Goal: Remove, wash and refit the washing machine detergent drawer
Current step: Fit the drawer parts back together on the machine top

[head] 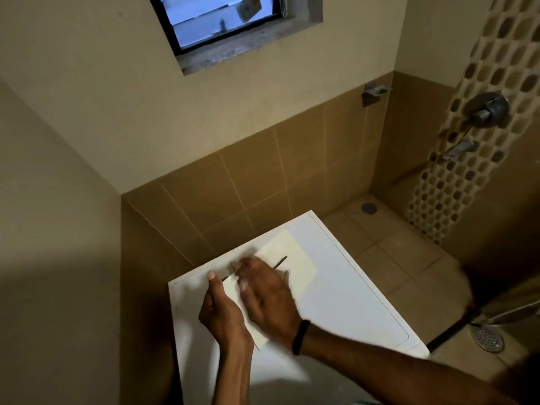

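The white washing machine top (350, 287) fills the lower middle of the head view, seen from above. On it lies a pale cream, flat rectangular piece (295, 258); I cannot tell whether it belongs to the detergent drawer. My left hand (222, 311) grips its near left edge, thumb up at the corner. My right hand (266, 293), with a black band on the wrist, lies across the piece and is blurred by motion. A thin dark rod (281, 262) sticks out beyond its fingers; whether the hand holds it is unclear. The machine's front and drawer slot are hidden.
Brown tiled walls enclose the machine at the back and left. To the right is tiled shower floor with a round drain (368, 208) and a second drain (488, 339). A shower mixer (486, 109) and spout (460, 149) are mounted on the right wall. A window (222, 19) is above.
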